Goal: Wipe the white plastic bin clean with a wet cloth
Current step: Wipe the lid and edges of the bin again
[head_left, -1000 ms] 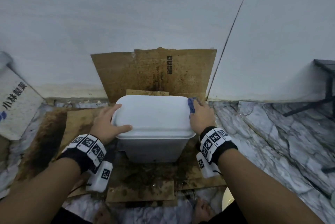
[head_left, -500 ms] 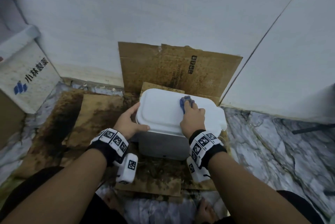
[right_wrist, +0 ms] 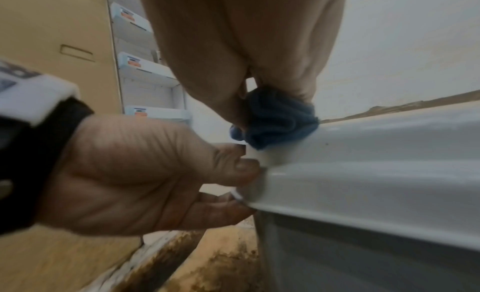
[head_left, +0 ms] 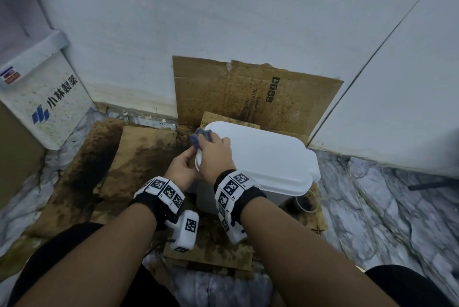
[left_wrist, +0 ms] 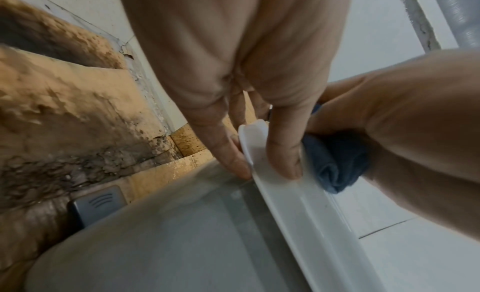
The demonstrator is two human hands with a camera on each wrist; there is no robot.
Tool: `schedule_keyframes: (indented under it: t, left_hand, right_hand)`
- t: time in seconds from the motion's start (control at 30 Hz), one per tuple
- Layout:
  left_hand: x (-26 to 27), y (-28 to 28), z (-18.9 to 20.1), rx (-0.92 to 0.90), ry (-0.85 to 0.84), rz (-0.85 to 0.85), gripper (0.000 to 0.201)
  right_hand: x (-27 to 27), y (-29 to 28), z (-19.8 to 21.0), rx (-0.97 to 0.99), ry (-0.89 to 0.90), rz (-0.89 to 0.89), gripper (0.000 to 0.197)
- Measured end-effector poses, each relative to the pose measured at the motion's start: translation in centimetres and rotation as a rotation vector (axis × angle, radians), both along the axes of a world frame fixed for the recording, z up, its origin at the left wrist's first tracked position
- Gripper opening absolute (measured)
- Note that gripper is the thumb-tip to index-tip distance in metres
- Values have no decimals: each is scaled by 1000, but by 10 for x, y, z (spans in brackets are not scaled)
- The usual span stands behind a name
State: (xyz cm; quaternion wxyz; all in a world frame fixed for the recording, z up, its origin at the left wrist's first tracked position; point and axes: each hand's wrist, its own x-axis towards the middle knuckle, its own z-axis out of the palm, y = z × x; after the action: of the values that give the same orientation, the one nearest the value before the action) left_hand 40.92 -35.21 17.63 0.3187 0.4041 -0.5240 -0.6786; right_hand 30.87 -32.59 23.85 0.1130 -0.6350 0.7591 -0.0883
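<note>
On the stained cardboard (head_left: 146, 155) by the wall, the white bin (head_left: 270, 165) sits upright with its lid (head_left: 260, 150) closed. My right hand (head_left: 215, 155) has crossed the lid in the last second, from the far right corner to the far left corner, and now holds the bunched blue cloth (head_left: 198, 138) against the lid edge there, fingers curled round it. My left hand (head_left: 182, 167) has shifted from a flat rest on the lid's left side to a pinch: thumb (left_wrist: 284, 150) on top of the lid lip, fingers (left_wrist: 228, 150) under it, bracing the same corner.

Meaning for the task: one pass along the back of the lid top appears done, and the wiping has reached the left rim. The lid front, the skirt and the grey body (left_wrist: 182, 234) below still look untouched, so I judge the task as early. Next step, as I judge it: draw the cloth along the left lip toward me while the left hand steadies the lid. Risk: the pinch may lift the lid
</note>
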Motion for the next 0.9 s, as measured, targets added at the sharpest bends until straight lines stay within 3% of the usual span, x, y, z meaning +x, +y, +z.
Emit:
schedule_keyframes:
  t: [0.07, 0.13, 0.2, 0.3, 0.37, 0.43, 0.53, 0.6, 0.7, 0.9]
  left_hand:
    - [-1, 0, -3, 15, 23, -8, 86]
    - [-2, -1, -6, 51, 47, -18, 94]
    - [-3, -1, -6, 82, 54, 6, 97]
    - [-3, -1, -6, 109, 48, 25, 95]
    - [-3, 0, -6, 121, 56, 37, 94]
    - [-3, 0, -6, 129, 65, 47, 94]
    - [-3, -1, -6, 135, 67, 48, 94]
    - [-3, -2, -7, 127, 62, 43, 94]
    - [-2, -3, -7, 149, 88, 36, 95]
    - [-3, -4, -6, 180, 119, 42, 98]
  right_hand:
    - [-10, 3, 3, -47, -155, 28, 53]
    - [-26, 12, 10, -184, -472, -42, 41]
    - [-53, 26, 23, -293, -827, -215, 45]
    - [-111, 45, 37, -389, -994, -490, 52]
    - [-154, 52, 35, -441, -914, -671, 42]
    - [-188, 57, 26, -399, -722, -795, 40]
    - [-205, 59, 12, -61, -193, -743, 42]
    - [-192, 49, 9, 85, 49, -650, 53]
    - [-158, 29, 13, 80, 71, -588, 60]
    - [-92, -18, 12, 15, -8, -168, 65]
